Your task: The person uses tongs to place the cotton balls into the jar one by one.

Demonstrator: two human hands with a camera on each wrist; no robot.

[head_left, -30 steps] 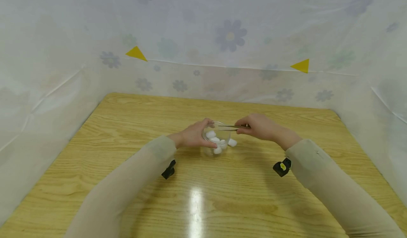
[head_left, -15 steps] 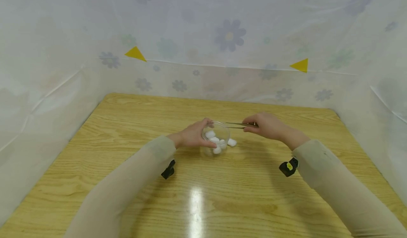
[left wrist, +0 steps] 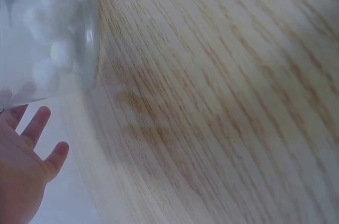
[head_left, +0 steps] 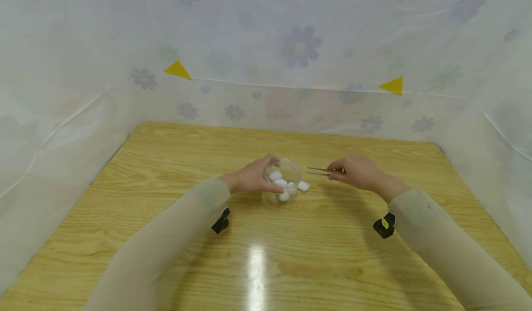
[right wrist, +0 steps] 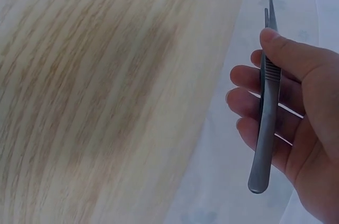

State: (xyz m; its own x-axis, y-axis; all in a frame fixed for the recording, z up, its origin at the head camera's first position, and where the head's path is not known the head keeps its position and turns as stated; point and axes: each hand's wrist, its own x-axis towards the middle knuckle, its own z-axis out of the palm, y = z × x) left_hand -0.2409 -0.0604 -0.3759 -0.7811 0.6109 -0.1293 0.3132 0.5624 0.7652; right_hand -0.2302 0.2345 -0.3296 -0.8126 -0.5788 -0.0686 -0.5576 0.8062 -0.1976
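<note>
My left hand [head_left: 252, 176] grips a clear jar [head_left: 296, 174] near its rim, thumb on the near side and fingers at the far side. Several white cotton balls [left wrist: 55, 33] lie inside the jar. On the table just right of the jar sits one loose cotton ball [head_left: 304, 186]. Right of the jar, above the table, my right hand [head_left: 358, 171] holds metal tweezers [right wrist: 269, 107] between thumb and fingers. Their tips point left towards the jar, slightly apart, with nothing between them.
A wood-grain table [head_left: 232, 265] spreads under both arms. White flower-patterned sheeting [head_left: 257, 38] hangs behind it and at both sides, with yellow triangles on the back. Black wrist cameras [head_left: 384, 225] hang below the sleeves.
My right hand has drawn the tweezers rightward, from over the jar's mouth to beside it, and lowered slightly. The left hand and jar have stayed put.
</note>
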